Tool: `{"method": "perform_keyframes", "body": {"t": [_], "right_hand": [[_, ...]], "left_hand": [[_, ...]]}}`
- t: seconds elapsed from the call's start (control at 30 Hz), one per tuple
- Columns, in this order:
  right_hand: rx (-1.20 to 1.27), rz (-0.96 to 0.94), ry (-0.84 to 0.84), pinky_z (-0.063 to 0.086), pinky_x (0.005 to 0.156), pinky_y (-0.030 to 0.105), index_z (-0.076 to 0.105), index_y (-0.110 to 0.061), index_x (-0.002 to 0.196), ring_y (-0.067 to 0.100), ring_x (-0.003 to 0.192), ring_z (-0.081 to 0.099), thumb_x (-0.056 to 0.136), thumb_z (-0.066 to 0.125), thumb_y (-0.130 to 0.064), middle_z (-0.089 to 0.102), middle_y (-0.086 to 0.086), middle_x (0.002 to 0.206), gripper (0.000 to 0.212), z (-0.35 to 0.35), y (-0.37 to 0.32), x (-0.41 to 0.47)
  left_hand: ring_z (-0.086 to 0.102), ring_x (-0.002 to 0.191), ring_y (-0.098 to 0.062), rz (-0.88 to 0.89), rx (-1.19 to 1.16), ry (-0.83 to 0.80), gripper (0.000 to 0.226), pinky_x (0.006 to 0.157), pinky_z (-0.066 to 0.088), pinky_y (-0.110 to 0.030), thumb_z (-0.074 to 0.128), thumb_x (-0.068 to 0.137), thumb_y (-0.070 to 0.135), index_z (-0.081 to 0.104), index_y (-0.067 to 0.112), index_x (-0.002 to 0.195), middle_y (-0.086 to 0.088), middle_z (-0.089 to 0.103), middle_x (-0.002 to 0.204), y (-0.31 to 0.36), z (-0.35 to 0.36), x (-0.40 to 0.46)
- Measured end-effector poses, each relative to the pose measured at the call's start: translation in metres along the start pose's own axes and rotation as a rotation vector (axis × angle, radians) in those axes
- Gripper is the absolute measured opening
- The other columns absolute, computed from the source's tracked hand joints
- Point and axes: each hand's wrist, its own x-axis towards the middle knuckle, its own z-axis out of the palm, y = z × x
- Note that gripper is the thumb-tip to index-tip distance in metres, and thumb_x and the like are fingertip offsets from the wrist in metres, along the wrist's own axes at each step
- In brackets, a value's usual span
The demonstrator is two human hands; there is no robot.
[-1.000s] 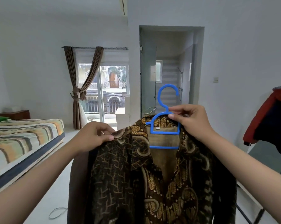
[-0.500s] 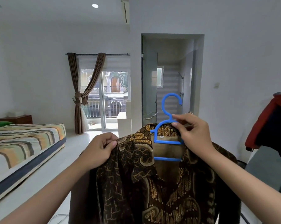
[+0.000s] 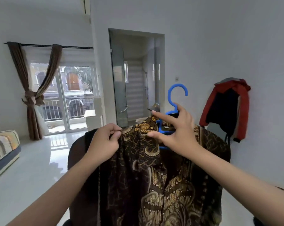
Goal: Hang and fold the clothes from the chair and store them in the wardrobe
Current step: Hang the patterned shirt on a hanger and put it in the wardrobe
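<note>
Batik shirt (image 3: pixel 162 176) hangs on the blue hanger (image 3: pixel 174 101) in front of the chest, left hand (image 3: pixel 103 144) pinching the shoulder seam, likely to seat it on the hanger arm; right hand (image 3: pixel 175 132) has fingers spread and mostly straight by the hanger neck, whether it carries the weight I cannot tell. Hanger's lower bars are hidden by that hand and the collar; shirt hem cut off below; no wardrobe in view, only a red jacket (image 3: pixel 226 108) on the wall
</note>
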Motion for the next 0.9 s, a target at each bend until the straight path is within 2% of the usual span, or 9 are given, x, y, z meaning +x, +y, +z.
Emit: {"method": "perform_keyframes", "body": {"t": [0.07, 0.17, 0.27, 0.43, 0.53, 0.63, 0.7, 0.8, 0.9], "right_hand": [[-0.091, 0.034, 0.037, 0.024, 0.106, 0.055, 0.047, -0.059, 0.122, 0.031, 0.128, 0.033, 0.063, 0.051, -0.080, 0.040, 0.012, 0.136, 0.064, -0.014, -0.013, -0.013], [-0.187, 0.094, 0.085, 0.023, 0.102, 0.051, 0.056, -0.056, 0.115, 0.029, 0.122, 0.032, 0.064, 0.057, -0.076, 0.038, 0.010, 0.128, 0.055, -0.041, -0.023, -0.028], [-0.288, 0.129, 0.096, 0.023, 0.100, 0.047, 0.060, -0.053, 0.111, 0.029, 0.118, 0.031, 0.065, 0.066, -0.070, 0.034, 0.009, 0.125, 0.049, -0.078, -0.028, -0.039], [-0.476, 0.079, 0.119, 0.026, 0.090, 0.041, 0.064, -0.048, 0.103, 0.028, 0.109, 0.031, 0.065, 0.069, -0.068, 0.028, 0.002, 0.113, 0.043, -0.147, -0.029, -0.057], [-0.540, 0.073, 0.145, 0.028, 0.088, 0.040, 0.065, -0.045, 0.102, 0.022, 0.106, 0.028, 0.065, 0.064, -0.071, 0.023, -0.002, 0.108, 0.046, -0.190, -0.028, -0.069], [-0.566, 0.092, 0.158, 0.029, 0.090, 0.040, 0.064, -0.044, 0.107, 0.022, 0.110, 0.030, 0.064, 0.061, -0.074, 0.026, -0.001, 0.113, 0.052, -0.241, -0.025, -0.086], [-0.583, 0.105, 0.149, 0.029, 0.096, 0.041, 0.060, -0.045, 0.113, 0.025, 0.117, 0.031, 0.066, 0.061, -0.073, 0.028, 0.004, 0.126, 0.054, -0.278, -0.022, -0.101], [-0.657, 0.082, 0.178, 0.021, 0.102, 0.036, 0.060, -0.042, 0.117, 0.029, 0.128, 0.026, 0.072, 0.066, -0.060, 0.026, 0.010, 0.143, 0.049, -0.336, -0.022, -0.133], [-0.724, 0.039, 0.251, 0.020, 0.103, 0.029, 0.066, -0.032, 0.111, 0.033, 0.128, 0.033, 0.076, 0.072, -0.047, 0.033, 0.011, 0.143, 0.038, -0.391, -0.028, -0.168]], "left_hand": [[0.064, 0.083, -0.009, 0.027, -0.062, -0.062, 0.029, 0.076, 0.042, -0.023, 0.053, 0.090, 0.005, 0.061, 0.030, 0.077, 0.006, 0.070, 0.084, 0.007, -0.002, -0.013], [0.063, 0.085, -0.006, 0.079, -0.176, -0.148, 0.032, 0.081, 0.043, -0.019, 0.054, 0.089, 0.001, 0.060, 0.030, 0.079, 0.007, 0.068, 0.086, 0.025, 0.000, -0.028], [0.062, 0.079, 0.001, 0.116, -0.268, -0.252, 0.030, 0.078, 0.044, -0.010, 0.055, 0.089, 0.000, 0.061, 0.028, 0.082, 0.007, 0.067, 0.084, 0.050, 0.008, -0.039], [0.062, 0.089, -0.013, 0.197, -0.327, -0.380, 0.017, 0.091, 0.045, -0.027, 0.057, 0.089, 0.002, 0.063, 0.018, 0.092, -0.008, 0.069, 0.092, 0.090, 0.027, -0.053], [0.061, 0.088, -0.017, 0.252, -0.365, -0.420, 0.014, 0.090, 0.046, -0.031, 0.056, 0.089, 0.000, 0.063, 0.011, 0.096, -0.017, 0.067, 0.092, 0.119, 0.044, -0.062], [0.062, 0.077, -0.001, 0.298, -0.446, -0.401, 0.026, 0.083, 0.046, -0.018, 0.056, 0.089, -0.002, 0.061, 0.024, 0.084, 0.000, 0.067, 0.081, 0.158, 0.071, -0.077], [0.061, 0.071, 0.009, 0.290, -0.537, -0.379, 0.033, 0.076, 0.045, -0.008, 0.055, 0.088, -0.005, 0.061, 0.026, 0.079, 0.008, 0.065, 0.079, 0.186, 0.090, -0.090], [0.063, 0.065, 0.008, 0.289, -0.608, -0.419, 0.035, 0.067, 0.046, -0.005, 0.054, 0.088, -0.006, 0.063, 0.025, 0.076, 0.011, 0.067, 0.072, 0.231, 0.121, -0.111], [0.064, 0.066, -0.001, 0.299, -0.661, -0.467, 0.034, 0.066, 0.048, -0.010, 0.055, 0.088, -0.005, 0.066, 0.024, 0.076, 0.008, 0.069, 0.072, 0.275, 0.149, -0.138]]}}
